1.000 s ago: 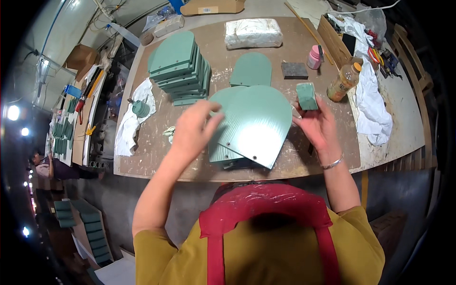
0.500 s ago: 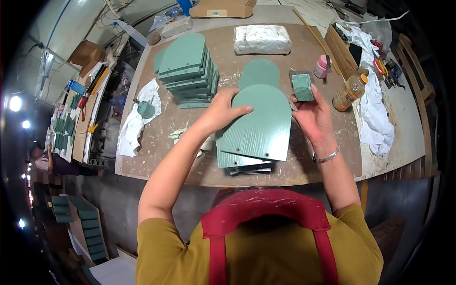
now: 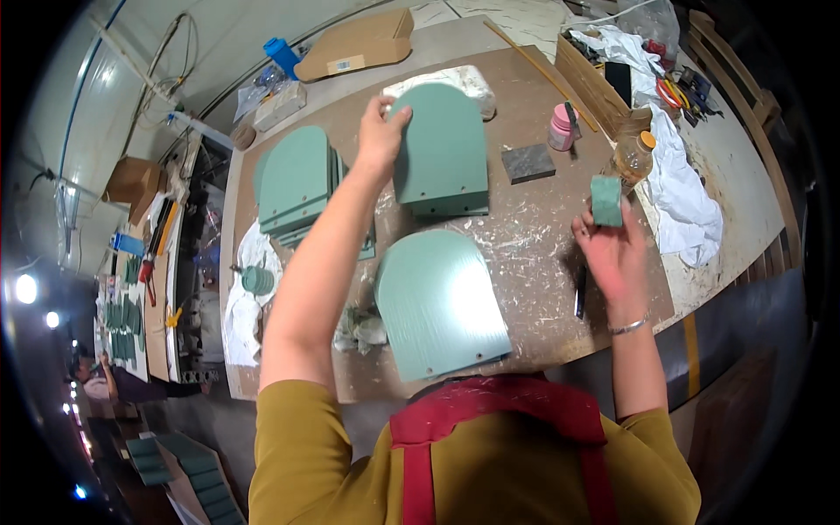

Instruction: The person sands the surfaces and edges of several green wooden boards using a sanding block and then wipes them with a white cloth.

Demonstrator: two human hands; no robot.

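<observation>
The left hand (image 3: 381, 140) is resting at the upper-left edge of a flat, matte green panel with one rounded end (image 3: 440, 144). Its thumb is lapping the face and its fingers are curling narrowly beside the rim; whether they are pinching or only steadying, I cannot tell. This panel is lying near the middle of the brown, paint-flecked desk (image 3: 538, 302), overlapping another green panel (image 3: 451, 209) whose straight edge is showing below, slightly out of line. The right hand (image 3: 615, 262) is holding a small, rough green block (image 3: 606, 201) upright in its fingers, well apart from the panels. A glossy green round-topped panel (image 3: 442, 302) is lying nearest the body, and a tall stack of green arched panels (image 3: 296, 175) is standing to the left.

For good handling, the left hand should be guiding by the rim, keeping fingertips off the broad face, and squaring the straight edges without sliding one face over another. The white plastic-wrapped block (image 3: 477, 90) is sitting close behind the rounded end, so bumping it is worth avoiding. The right hand should be keeping its block clear of the finished-looking faces.
</observation>
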